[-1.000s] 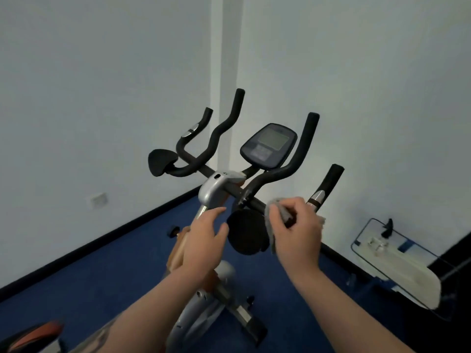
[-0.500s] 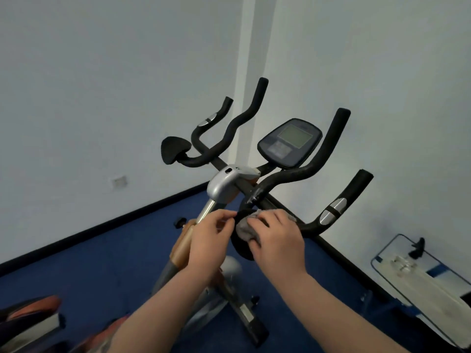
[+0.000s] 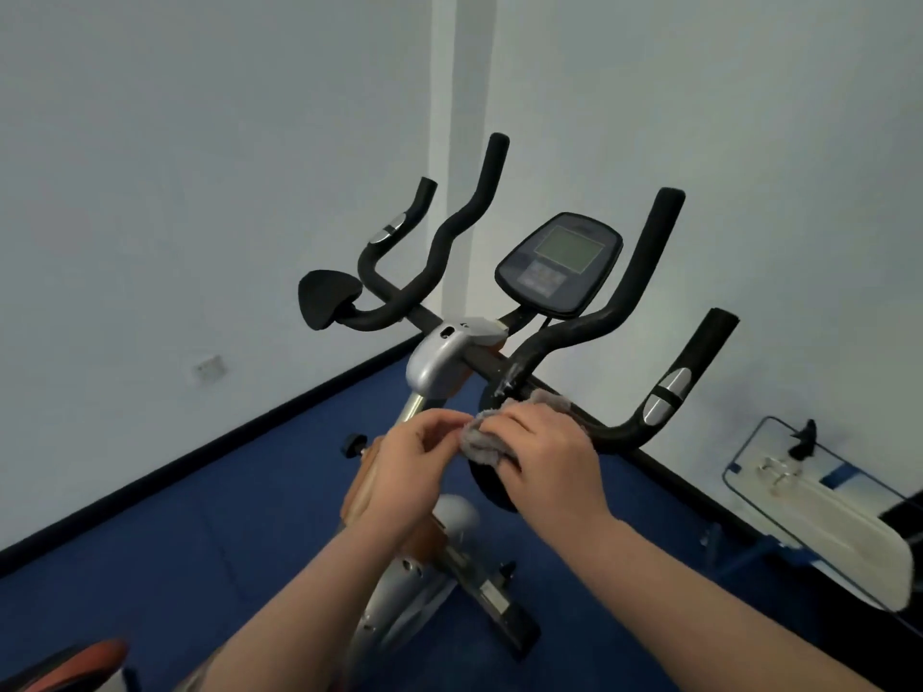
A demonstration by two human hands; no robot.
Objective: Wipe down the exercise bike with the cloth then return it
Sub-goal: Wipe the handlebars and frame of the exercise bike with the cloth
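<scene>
The exercise bike stands in front of me, with black handlebars, a grey console and a silver stem. A grey cloth is bunched just below the right handlebar, in front of the round black arm pad. My right hand grips the cloth from the right, fingers curled over it. My left hand pinches the cloth's left edge with curled fingers. The two hands meet at the cloth, near the handlebar's crossbar.
White walls meet in a corner behind the bike, above a dark skirting and blue floor. Another machine with a white panel and wire frame stands at the right. An orange and black part shows at the bottom left.
My right hand slid with the cloth from the right handlebar grip leftward to the arm pad. My left hand came up and took hold of the cloth's edge. The view shifted slightly.
</scene>
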